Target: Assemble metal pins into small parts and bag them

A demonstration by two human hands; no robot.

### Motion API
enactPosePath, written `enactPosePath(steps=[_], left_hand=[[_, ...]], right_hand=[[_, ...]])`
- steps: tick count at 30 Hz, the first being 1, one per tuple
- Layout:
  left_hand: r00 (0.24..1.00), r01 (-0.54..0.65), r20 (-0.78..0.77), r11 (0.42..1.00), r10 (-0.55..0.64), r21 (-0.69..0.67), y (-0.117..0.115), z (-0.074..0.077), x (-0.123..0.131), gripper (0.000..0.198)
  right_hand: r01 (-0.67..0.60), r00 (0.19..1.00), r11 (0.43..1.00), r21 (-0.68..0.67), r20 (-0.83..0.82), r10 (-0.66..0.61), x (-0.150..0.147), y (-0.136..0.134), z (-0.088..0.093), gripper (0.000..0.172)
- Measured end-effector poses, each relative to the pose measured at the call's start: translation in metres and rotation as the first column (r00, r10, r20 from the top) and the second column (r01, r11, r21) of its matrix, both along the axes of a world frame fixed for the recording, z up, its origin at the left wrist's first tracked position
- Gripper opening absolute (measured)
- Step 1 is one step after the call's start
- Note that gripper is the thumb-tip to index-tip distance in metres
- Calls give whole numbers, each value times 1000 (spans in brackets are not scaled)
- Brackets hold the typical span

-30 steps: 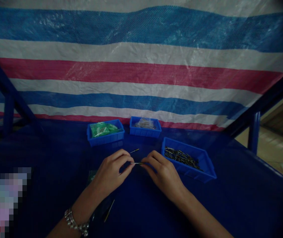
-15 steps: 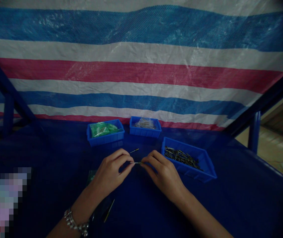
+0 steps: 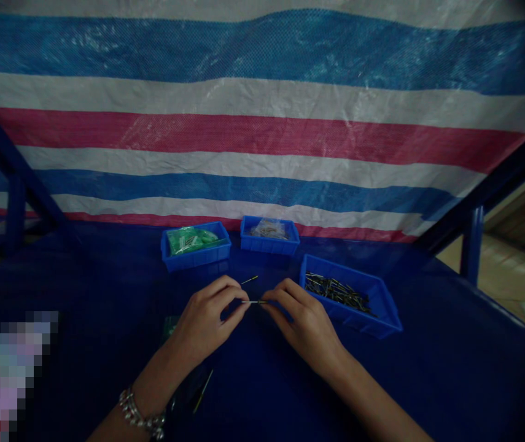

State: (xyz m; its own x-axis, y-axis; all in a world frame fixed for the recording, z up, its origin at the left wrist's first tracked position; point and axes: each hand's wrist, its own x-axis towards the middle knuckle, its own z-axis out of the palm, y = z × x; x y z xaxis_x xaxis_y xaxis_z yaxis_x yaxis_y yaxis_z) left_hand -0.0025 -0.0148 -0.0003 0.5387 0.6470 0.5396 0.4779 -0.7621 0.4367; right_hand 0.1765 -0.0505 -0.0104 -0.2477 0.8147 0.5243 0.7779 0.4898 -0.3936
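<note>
Practically nothing moves since the earlier frame; both hands hold position. Fingertips hide the ends of the thin rod (image 3: 255,301), so its tips are hard to make out. Left forearm partly covers a dark green packet (image 3: 169,326); blurred patch at far left unreadable. Loose rod (image 3: 202,391) lies near, right of the bracelet (image 3: 140,414); another (image 3: 249,280) just beyond the hands. Right bin (image 3: 384,310) holds many rods. Left hand (image 3: 215,314) and right hand (image 3: 307,324) pinch the thin rod between them, above the tabletop (image 3: 262,393), wrists angled inward.
</note>
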Motion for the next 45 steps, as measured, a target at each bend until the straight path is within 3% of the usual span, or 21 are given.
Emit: enactPosePath(steps=[34, 45], left_hand=[[1000, -14, -13, 1000, 14, -25, -1, 0, 1, 6], [1000, -24, -17, 1000, 24, -8, -1, 0, -1, 6]], right_hand=[[27, 997, 996, -80, 77, -20, -2, -2, 6, 21], [-13, 1000, 997, -74, 13, 14, -1, -2, 5, 18]])
